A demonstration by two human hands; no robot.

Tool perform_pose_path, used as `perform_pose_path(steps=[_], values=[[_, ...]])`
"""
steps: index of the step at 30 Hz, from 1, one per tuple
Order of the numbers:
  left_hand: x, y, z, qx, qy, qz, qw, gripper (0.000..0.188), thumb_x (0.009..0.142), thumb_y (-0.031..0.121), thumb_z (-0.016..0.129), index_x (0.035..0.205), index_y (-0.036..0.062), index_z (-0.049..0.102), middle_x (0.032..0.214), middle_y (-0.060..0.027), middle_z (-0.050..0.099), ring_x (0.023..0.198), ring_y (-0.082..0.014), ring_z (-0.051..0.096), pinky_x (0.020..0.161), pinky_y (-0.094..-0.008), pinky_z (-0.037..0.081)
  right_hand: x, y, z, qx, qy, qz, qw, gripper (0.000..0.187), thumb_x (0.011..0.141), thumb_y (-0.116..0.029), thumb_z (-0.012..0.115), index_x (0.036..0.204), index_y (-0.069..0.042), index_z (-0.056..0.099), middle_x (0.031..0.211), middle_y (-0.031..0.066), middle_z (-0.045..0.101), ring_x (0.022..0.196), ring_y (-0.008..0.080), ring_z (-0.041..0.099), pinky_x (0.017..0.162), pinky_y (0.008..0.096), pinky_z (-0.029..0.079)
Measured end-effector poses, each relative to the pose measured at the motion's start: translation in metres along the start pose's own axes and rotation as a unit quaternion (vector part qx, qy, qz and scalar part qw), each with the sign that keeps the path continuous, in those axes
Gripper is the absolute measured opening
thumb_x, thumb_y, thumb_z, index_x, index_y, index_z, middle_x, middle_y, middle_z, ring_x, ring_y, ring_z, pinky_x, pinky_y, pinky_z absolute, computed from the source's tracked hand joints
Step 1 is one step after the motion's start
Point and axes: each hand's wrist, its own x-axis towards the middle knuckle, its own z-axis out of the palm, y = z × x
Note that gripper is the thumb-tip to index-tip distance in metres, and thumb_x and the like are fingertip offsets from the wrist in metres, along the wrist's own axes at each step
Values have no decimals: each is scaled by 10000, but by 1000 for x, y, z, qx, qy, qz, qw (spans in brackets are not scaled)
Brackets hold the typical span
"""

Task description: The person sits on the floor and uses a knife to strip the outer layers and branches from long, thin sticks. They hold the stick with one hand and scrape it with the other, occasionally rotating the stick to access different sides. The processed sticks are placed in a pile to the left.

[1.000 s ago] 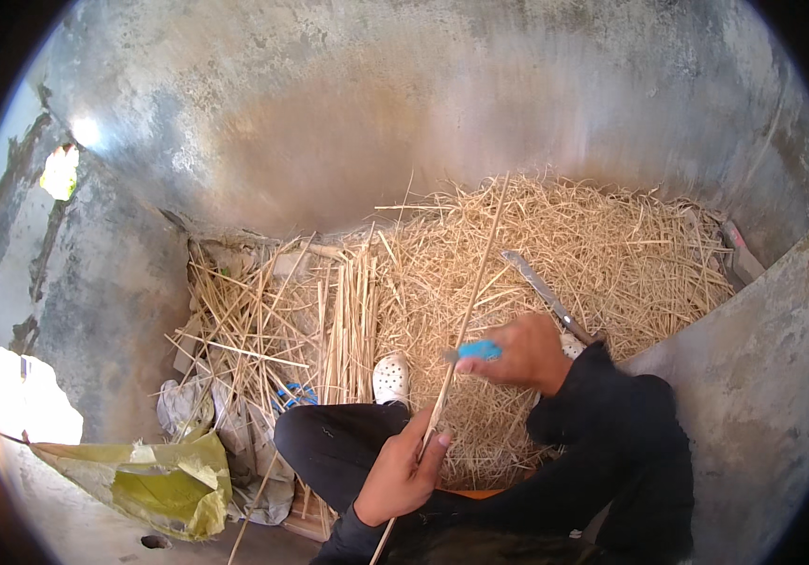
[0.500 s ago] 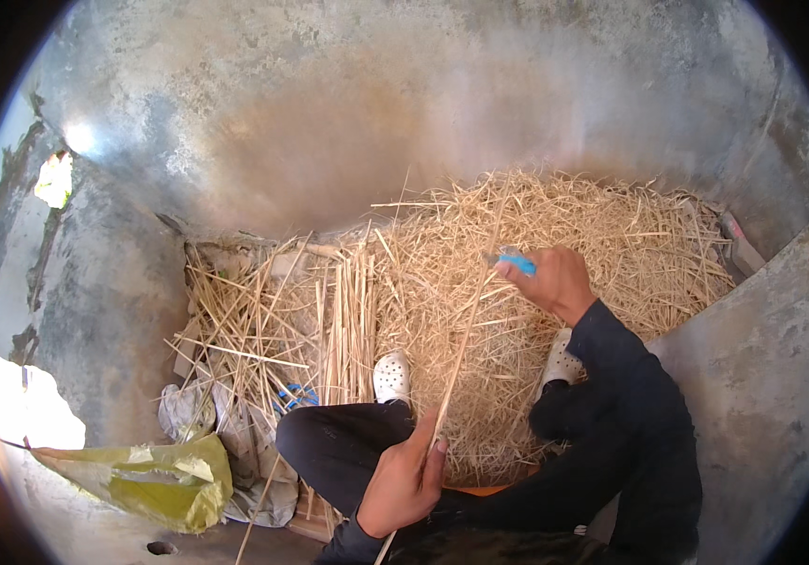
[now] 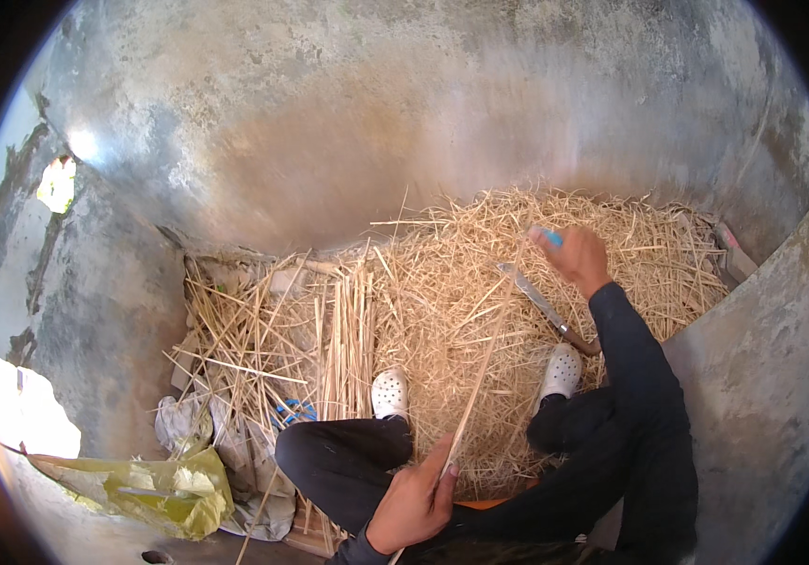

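Note:
My left hand (image 3: 416,508), low in the middle, is closed around a long thin pale strip (image 3: 476,395), which looks like split bamboo. The strip slants away up and to the right over the pile of shavings (image 3: 452,330). Farther off to the right, my right hand (image 3: 578,258) grips a small blue tool (image 3: 548,237); the fingers hide most of it, so its kind is unclear. On the shavings below that hand lies a knife (image 3: 541,303) with a dark blade and a brown handle.
Left of my feet stands a bundle of straight pale sticks (image 3: 348,344), beside loose crossed sticks (image 3: 244,330). A yellow-green sack (image 3: 178,490) and a crumpled grey sack (image 3: 268,485) lie at lower left. A concrete wall (image 3: 404,113) rises behind the shavings.
My right hand has moved up and to the right with the blue tool, away from my left hand. The knife on the shavings now shows. My left hand keeps hold of the strip.

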Motion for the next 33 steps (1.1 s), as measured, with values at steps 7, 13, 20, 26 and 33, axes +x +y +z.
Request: perform_pose_path(steps=[7,13,20,26,33], values=[[9,-19,-2,-423,-69,-96,899,406,1010,154,408,1386,3,392,651,-3,455,507,-54,385,484,-197,359,-4,29,-32,156,-30,181,971,832,869,-764,326,463,-50,456,450,67,397,424,217,382,459,431,282],[39,-27,-9,-654,-45,-123,745,406,1020,197,373,1342,-51,386,610,-26,453,385,-44,280,377,-187,296,-105,-110,-39,186,-88,-214,955,691,771,-736,542,551,-88,633,471,112,528,439,268,548,481,394,428],[40,-32,-11,-601,-72,-74,792,356,1041,247,334,1231,-35,440,626,-42,484,390,-56,303,370,-195,310,-111,-114,-45,168,-48,-242,954,704,696,-778,583,498,-103,609,421,89,499,385,252,541,412,370,420],[44,-24,-9,-532,-77,-84,839,316,1040,265,356,1162,-8,462,612,-21,462,418,-65,335,395,-198,309,-101,-113,-45,148,9,-307,940,717,643,-791,624,468,-97,572,387,63,457,350,237,509,397,342,406],[48,-20,-10,-551,-88,-98,824,271,1035,240,375,1140,9,469,587,-7,421,406,-75,336,381,-208,299,-88,-100,-26,142,40,-326,934,700,659,-771,627,469,-106,524,431,57,476,391,228,511,434,367,410]])
